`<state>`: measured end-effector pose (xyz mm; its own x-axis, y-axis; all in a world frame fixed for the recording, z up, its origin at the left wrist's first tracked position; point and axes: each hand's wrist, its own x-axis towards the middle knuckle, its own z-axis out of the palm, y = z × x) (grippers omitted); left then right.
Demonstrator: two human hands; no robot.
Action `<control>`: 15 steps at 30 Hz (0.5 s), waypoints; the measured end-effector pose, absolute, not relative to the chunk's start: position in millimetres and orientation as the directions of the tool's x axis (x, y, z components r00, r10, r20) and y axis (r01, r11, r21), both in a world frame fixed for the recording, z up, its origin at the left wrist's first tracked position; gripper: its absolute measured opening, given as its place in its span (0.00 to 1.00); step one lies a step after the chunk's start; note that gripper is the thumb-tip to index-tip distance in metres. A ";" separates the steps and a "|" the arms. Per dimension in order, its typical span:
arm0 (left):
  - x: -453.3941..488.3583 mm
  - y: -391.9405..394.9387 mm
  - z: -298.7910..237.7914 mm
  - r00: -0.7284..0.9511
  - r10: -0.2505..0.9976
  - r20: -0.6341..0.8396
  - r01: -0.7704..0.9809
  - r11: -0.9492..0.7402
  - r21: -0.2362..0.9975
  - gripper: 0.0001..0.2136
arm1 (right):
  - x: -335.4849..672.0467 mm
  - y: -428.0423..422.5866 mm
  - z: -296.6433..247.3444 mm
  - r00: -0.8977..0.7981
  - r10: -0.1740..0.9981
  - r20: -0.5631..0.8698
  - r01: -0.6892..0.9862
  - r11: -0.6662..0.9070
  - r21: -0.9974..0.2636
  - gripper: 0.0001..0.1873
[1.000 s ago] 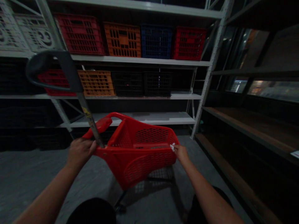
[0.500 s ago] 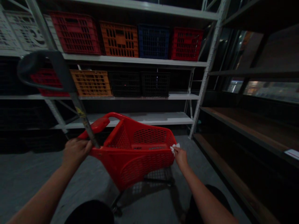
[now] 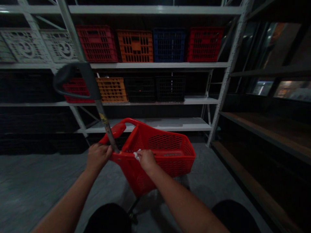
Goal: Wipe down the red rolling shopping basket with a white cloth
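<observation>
Right-hand fingers (image 3: 143,155) are pinched on a white wad (image 3: 136,156). The red cart (image 3: 173,165) is gripped at its left end by the left hand (image 3: 98,156).

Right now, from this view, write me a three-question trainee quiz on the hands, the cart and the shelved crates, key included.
1. Multiple choice: what does the right hand pinch?
A) a metal pole
B) a crumpled white cloth or tissue
C) a crate rim

2. True or false: the blue crate stands between an orange crate and a red crate.

3. Fill in the blank: the left hand is at the ____ end of the red cart.

Key: 1. B. 2. True. 3. handle.
</observation>
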<state>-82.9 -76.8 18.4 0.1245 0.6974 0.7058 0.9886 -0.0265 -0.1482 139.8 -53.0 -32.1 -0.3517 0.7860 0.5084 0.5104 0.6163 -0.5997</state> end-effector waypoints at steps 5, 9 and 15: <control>-90.1 -74.1 22.2 0.167 0.714 0.680 0.985 -0.087 -0.151 0.20 | 249.3 -56.5 -62.7 -0.210 0.853 0.477 0.653 0.485 -0.581 0.12; -91.0 -73.3 23.8 0.206 0.740 0.640 0.978 -0.137 -0.157 0.20 | 351.4 -55.1 -87.0 -0.051 0.894 0.444 0.752 0.327 -0.572 0.14; -87.8 -75.7 29.6 0.161 0.723 0.671 0.983 -0.176 -0.046 0.19 | 418.7 -53.6 -100.1 0.152 0.894 0.422 0.787 0.149 -0.599 0.16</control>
